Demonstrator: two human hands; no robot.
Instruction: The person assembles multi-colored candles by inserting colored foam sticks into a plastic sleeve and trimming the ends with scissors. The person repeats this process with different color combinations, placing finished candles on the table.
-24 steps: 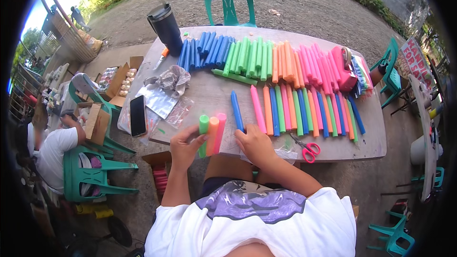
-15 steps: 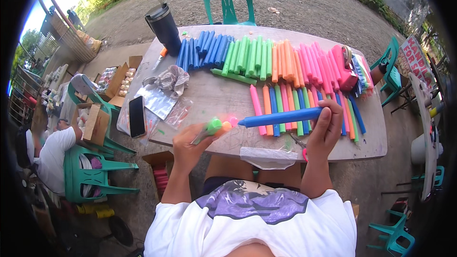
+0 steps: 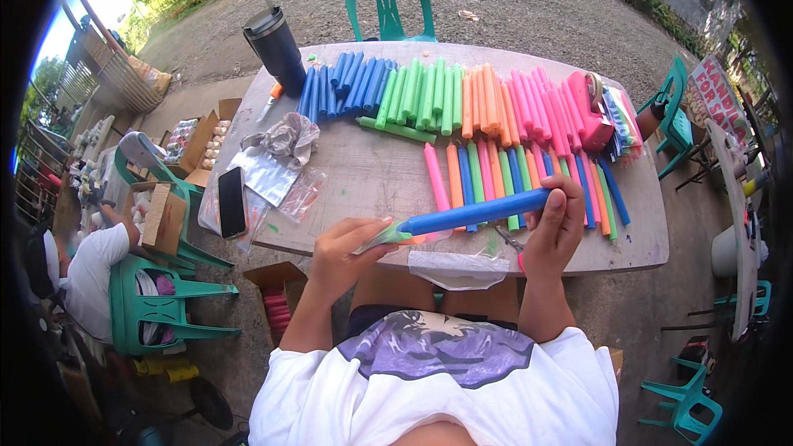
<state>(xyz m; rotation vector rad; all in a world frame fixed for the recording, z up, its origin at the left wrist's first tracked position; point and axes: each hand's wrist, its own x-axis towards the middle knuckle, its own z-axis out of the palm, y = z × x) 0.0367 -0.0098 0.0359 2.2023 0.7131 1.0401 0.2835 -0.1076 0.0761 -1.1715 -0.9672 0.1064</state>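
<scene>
Between the fingers and thumb of my right hand (image 3: 555, 219) is the right end of a long blue candle (image 3: 475, 213), tilted slightly down to the left. Its left tip meets a clear plastic sleeve (image 3: 388, 237) with green and orange candle colour showing through. My left hand (image 3: 337, 249) grips that sleeve near the table's front edge; the fingers hide most of the candles in it. Just beyond the blue candle lies a row of mixed-colour candles (image 3: 436, 177). Scissors (image 3: 511, 239) rest near my right hand.
Piles of blue (image 3: 355, 87), green (image 3: 425, 99), orange (image 3: 483, 103) and pink candles (image 3: 545, 107) line the table's back. A pink tape dispenser (image 3: 593, 124) stands right. Left are a dark tumbler (image 3: 276, 51), a phone (image 3: 233, 202) and crumpled plastic (image 3: 289, 140). White plastic (image 3: 458, 270) overhangs the front edge.
The blue candle has moved slightly left and down, so its tip now meets the sleeve. My left hand has turned and shifted right, hiding the candle ends that faced up before.
</scene>
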